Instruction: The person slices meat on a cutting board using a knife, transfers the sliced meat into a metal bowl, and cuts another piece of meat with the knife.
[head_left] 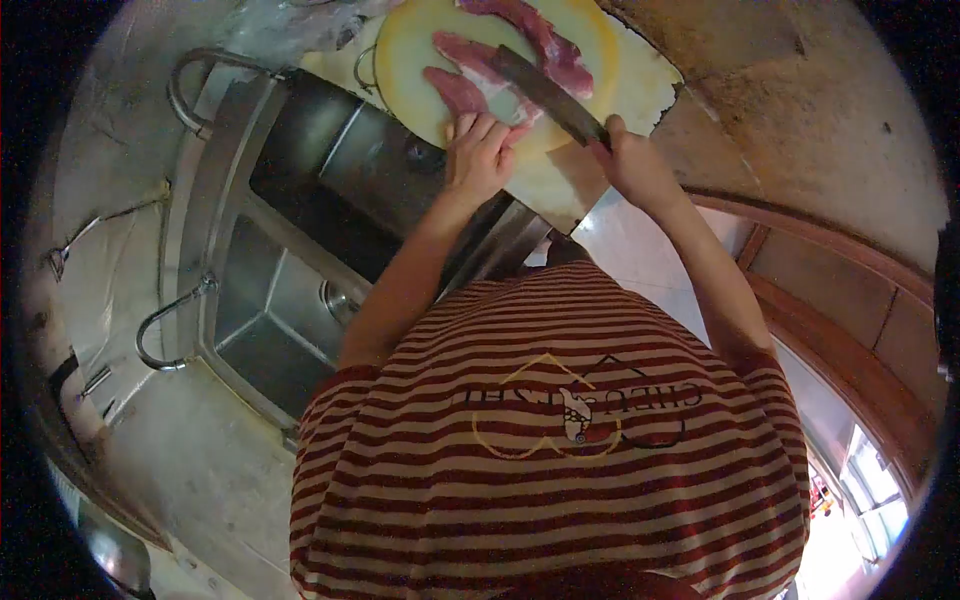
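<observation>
Several strips of raw meat [555, 55] lie on a round, pale cutting board [400, 60] with a yellowish rim, at the top of the head view. My left hand [480, 155] rests at the near edge of the board, its bent fingers pressing on the end of a meat piece [458, 92]. In my right hand [632, 160] is the handle of a cleaver [550, 95]. The dark blade points up and left over the meat. Whether its edge touches the meat, I cannot tell.
To the left is a metal double sink [232, 215] with two curved faucets [180, 95] [150, 335]. A pale, ragged-edged sheet [645, 75] lies under the board. Brown wooden framing [830, 235] runs along the right.
</observation>
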